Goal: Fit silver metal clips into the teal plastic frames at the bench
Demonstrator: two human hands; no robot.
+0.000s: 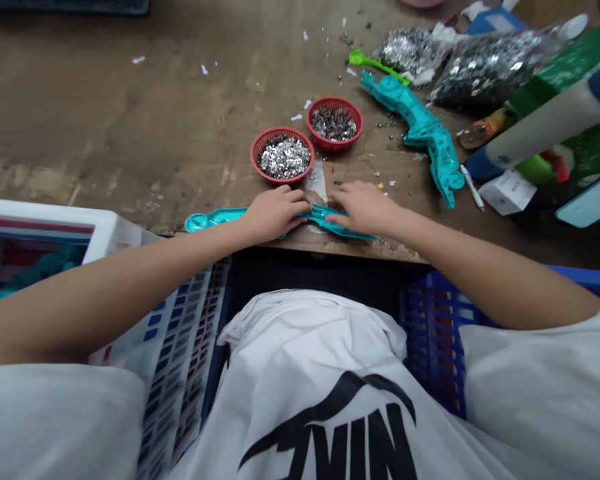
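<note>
A long teal plastic part [213, 219] lies along the near edge of the wooden table [105, 120]. My left hand [275, 212] rests on its middle and grips it. My right hand [363, 208] presses down on its right end, fingers pointing left. Both hands nearly meet over the part, which they partly hide. Just beyond the hands stand two small red baskets: the nearer red basket [282, 155] holds shiny silver bits, and the farther red basket [335, 123] holds darker small metal pieces.
A second teal plastic piece [420, 130] lies at the right, with a green plastic tool [375, 64] and bags of silver parts [480, 67] behind it. Bottles and boxes crowd the far right. A white crate [45, 220] sits at my left, a blue crate [435, 333] at my right.
</note>
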